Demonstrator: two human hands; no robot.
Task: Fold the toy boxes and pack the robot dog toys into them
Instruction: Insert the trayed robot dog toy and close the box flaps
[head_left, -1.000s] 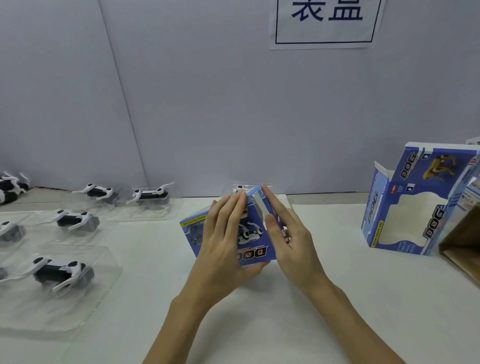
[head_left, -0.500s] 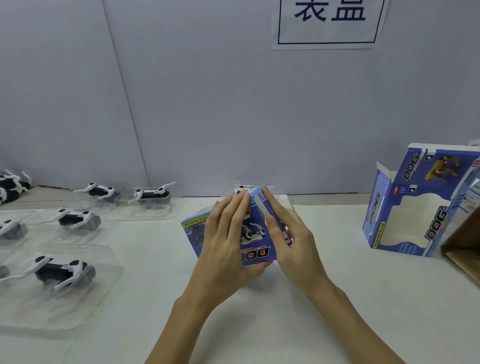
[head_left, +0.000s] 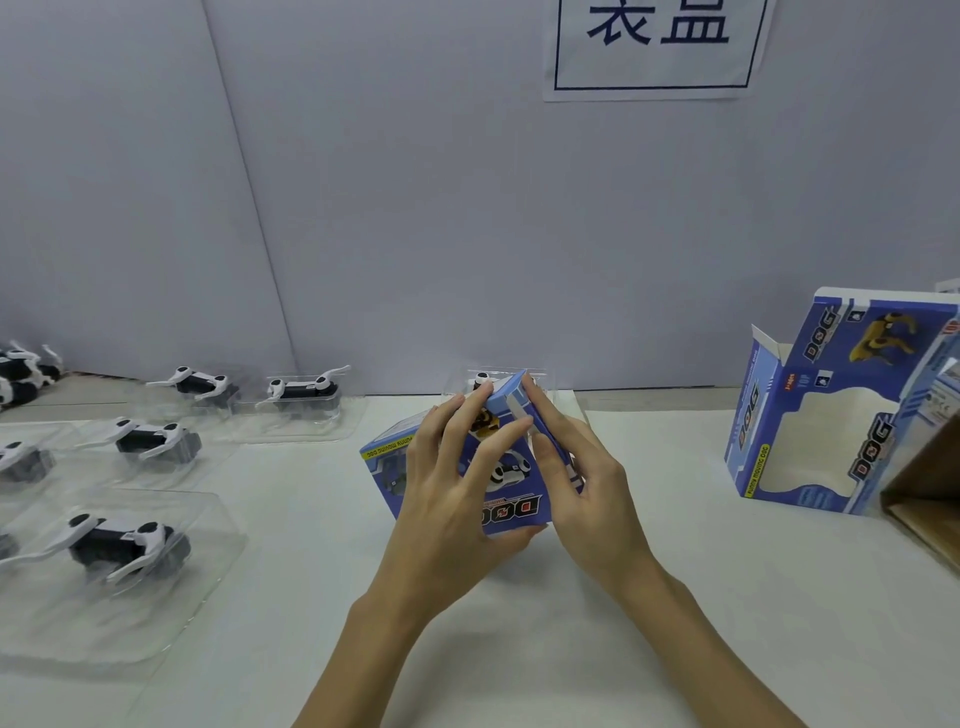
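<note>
Blue "DOG" box (head_left: 511, 506) gripped by 2 hands.

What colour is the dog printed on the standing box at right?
Yellow with black parts, on the blue standing box; the head view, the only one, shows it.

a white paper sign (head_left: 655, 47) hangs on the grey wall (head_left: 415, 208). a brown cardboard box (head_left: 930, 499) sits far right.

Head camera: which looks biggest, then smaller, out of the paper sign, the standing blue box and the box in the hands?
1. Standing box
2. Sign, cut off at the top
3. Held box, partly hidden by hands
</note>
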